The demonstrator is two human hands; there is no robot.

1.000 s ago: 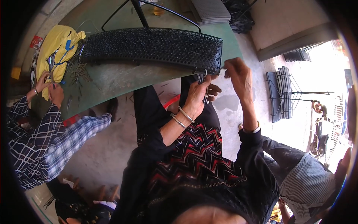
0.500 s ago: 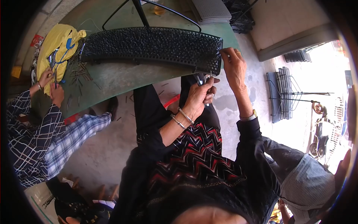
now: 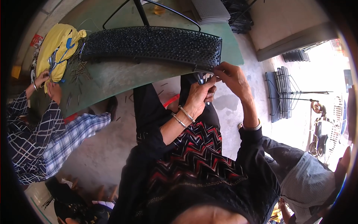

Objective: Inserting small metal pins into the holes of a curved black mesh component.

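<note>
A long black perforated metal panel (image 3: 149, 44) lies along the near edge of the green table (image 3: 108, 84). My left hand (image 3: 199, 95) is closed below the panel's right end, around slim shiny metal pieces (image 3: 201, 79) whose exact kind I cannot make out. Against its thumb, beside the panel's near right corner, my right hand (image 3: 234, 80) has its fingers pinched together. Whatever is between those fingertips is hidden. Black rods (image 3: 141, 13) rise from the panel's far side.
At the left, another person's hands (image 3: 48, 84) work at a yellow bag (image 3: 56, 48) with loose thin metal rods (image 3: 80, 71) near it. Grey sheets (image 3: 212, 11) are stacked at the far right. Black racks (image 3: 281, 95) stand on the floor to the right.
My right hand has come down and left from the panel's right edge to meet my left thumb. The left hand stays almost in place. The other person's hands have shifted slightly.
</note>
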